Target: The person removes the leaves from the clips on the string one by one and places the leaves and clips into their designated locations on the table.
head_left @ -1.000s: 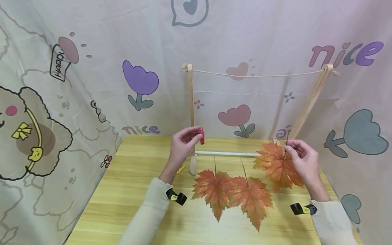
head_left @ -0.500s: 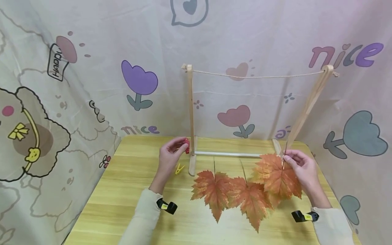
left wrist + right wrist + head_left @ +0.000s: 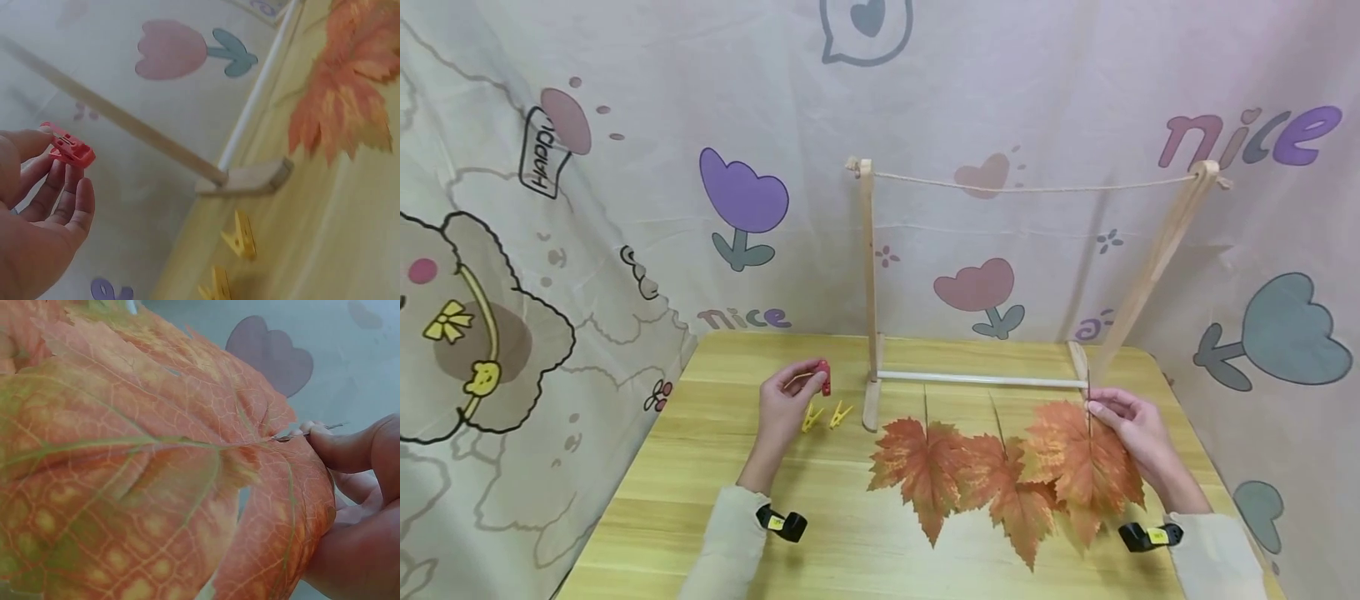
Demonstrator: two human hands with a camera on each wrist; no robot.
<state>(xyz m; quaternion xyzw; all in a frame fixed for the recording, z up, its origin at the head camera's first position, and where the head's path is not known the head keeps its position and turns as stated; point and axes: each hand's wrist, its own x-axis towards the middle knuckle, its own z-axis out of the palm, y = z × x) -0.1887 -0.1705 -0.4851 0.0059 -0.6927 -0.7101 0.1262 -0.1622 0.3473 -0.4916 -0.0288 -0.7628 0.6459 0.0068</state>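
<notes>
My left hand (image 3: 786, 407) pinches a red clothespin (image 3: 70, 147) between thumb and fingertips, above the left part of the table. Two yellow clothespins (image 3: 840, 415) lie on the wood just right of that hand. On the right, my right hand (image 3: 1138, 429) pinches the thin stem of an orange maple leaf (image 3: 156, 456), which hangs with its blade below the fingers. In the head view this leaf overlaps the middle maple leaf (image 3: 1026, 508). A further maple leaf (image 3: 919, 467) lies to the left, stem pointing away from me.
A wooden frame stands at the back, with a left post (image 3: 869, 275), a right post (image 3: 1153, 267) and a white bottom rod (image 3: 977, 378). A thin cord (image 3: 1030, 190) is strung between the post tops. Printed curtains (image 3: 820, 108) surround the table (image 3: 647, 500).
My left hand has moved left and down with the red clothespin, uncovering both yellow clothespins. My right hand has lowered the leaf toward the table, over the middle one.
</notes>
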